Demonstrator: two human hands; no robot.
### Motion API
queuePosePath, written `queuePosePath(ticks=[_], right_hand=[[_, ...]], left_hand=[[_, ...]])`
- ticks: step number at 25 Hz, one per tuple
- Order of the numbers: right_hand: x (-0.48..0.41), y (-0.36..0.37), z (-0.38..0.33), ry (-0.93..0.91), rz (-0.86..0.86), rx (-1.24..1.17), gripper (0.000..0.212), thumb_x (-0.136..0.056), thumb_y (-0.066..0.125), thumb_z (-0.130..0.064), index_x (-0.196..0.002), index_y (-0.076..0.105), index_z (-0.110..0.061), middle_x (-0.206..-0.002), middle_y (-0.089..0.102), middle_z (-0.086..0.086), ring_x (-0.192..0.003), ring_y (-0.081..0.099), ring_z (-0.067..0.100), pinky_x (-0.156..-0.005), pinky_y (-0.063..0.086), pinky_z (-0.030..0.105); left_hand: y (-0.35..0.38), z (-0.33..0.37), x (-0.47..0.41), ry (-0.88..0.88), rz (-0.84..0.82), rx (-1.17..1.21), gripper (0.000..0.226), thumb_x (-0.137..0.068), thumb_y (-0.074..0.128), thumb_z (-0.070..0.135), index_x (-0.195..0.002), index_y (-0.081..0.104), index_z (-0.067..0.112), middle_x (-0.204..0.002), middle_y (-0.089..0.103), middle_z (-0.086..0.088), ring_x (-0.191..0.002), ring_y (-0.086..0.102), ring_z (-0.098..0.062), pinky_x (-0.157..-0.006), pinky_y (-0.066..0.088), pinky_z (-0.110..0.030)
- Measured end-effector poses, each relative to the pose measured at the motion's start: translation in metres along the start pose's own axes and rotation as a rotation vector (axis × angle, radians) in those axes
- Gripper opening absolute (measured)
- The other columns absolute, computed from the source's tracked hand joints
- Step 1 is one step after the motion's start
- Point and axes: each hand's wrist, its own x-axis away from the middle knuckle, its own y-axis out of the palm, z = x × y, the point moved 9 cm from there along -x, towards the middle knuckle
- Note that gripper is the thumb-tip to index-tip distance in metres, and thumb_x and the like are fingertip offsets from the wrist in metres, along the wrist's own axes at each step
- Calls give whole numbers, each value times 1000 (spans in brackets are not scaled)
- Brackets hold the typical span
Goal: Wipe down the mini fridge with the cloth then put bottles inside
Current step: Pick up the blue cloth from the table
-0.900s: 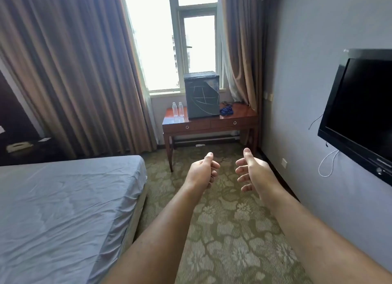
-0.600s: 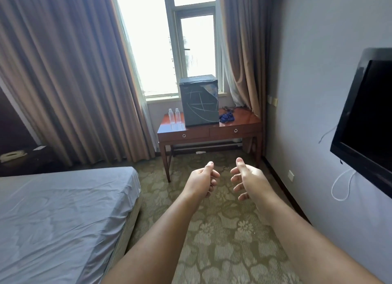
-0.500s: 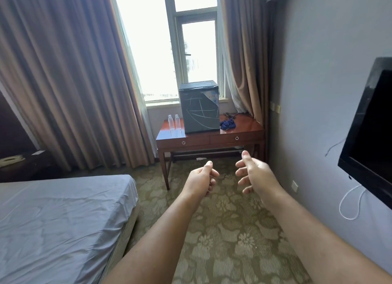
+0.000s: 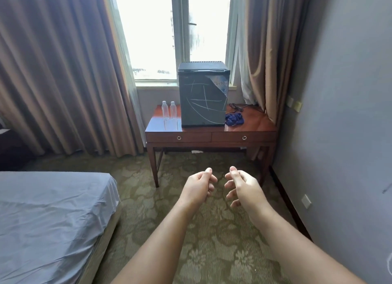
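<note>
Both hands are being held out over the carpet (image 4: 212,252), well short of the desk (image 4: 250,126); nothing is being gripped. Left hand (image 4: 198,187) is being kept loosely curled, fingers folded in toward the palm, thumb up. Right hand (image 4: 244,187) is being kept half open, fingers bent and spread, empty. The fridge (image 4: 203,97) is being seen upright on the desk, door closed, pale streaks being shown across the door. Two bottles (image 4: 169,110) are standing side by side on the desk just left of the fridge. The blue cloth (image 4: 234,119) is lying bunched on the desk just right of the fridge. A bed (image 4: 53,215) is being seen at lower left
</note>
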Motion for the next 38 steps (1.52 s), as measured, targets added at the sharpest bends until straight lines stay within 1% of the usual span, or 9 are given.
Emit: queuePosePath(ticks=[3,8,12,18,24,27,31,35,38], right_hand=[[-80,28,15,105,2,51,34,-102,55,-45,-98,71,-16,-87,69,3,-62,63,14,-50,51,29],[-201,24,12,153,83,24,27,-101,58,-38,-97,71,-15,-86,69,4,-64,61,15,-49,50,30],[-301,1,22,174,152,-5,26,-101,59,-39,-96,72,-16,-85,69,2,-63,62,14,-47,50,28],[-468,-49,48,222,158,-49,22,-100,60,-38,-97,71,-20,-91,73,2,-64,63,14,-50,52,29],[-642,-126,47,308,191,-50,18,-99,59,-39,-98,66,-23,-92,71,1,-62,62,14,-46,49,26],[-711,-132,60,366,195,-13,16,-97,60,-41,-99,64,-25,-97,71,3,-65,65,16,-46,49,27],[-807,-116,88,416,157,53,19,-95,62,-42,-108,63,-29,-104,70,0,-78,72,18,-50,55,30],[-899,-115,110,506,184,83,32,-93,64,-41,-123,59,-29,-111,66,-5,-94,72,20,-64,64,36],[-959,-119,129,603,187,135,43,-93,64,-42,-134,55,-31,-120,65,1,-102,69,22,-69,65,40]], left_hand=[[-29,-19,-93,-96,-2,13,44,-103,45,45,-80,72,17,-61,59,5,-47,49,-7,-49,41,-24],[-49,2,-229,-102,-8,-11,45,-101,47,47,-76,71,20,-55,59,9,-45,48,-6,-49,41,-21],[-7,9,-331,-94,-94,-62,44,-98,46,50,-74,71,23,-56,60,9,-45,49,-5,-53,42,-24],[77,15,-486,-74,-182,-200,38,-97,47,48,-85,72,22,-58,61,10,-45,51,-5,-52,43,-23],[122,56,-645,-20,-126,-337,22,-96,52,48,-102,66,32,-80,71,11,-54,60,3,-57,45,-20],[138,41,-707,-70,-151,-335,22,-94,55,50,-110,60,36,-96,70,9,-72,68,-1,-66,51,-24],[176,2,-800,-197,-269,-330,49,-93,57,52,-137,47,33,-115,61,10,-98,68,-10,-91,56,-37],[223,-28,-887,-272,-396,-342,60,-92,62,47,-146,41,32,-128,61,5,-111,63,-13,-100,52,-41],[244,-42,-943,-280,-424,-410,68,-91,67,42,-151,37,29,-142,54,-3,-122,57,-15,-98,49,-31]])
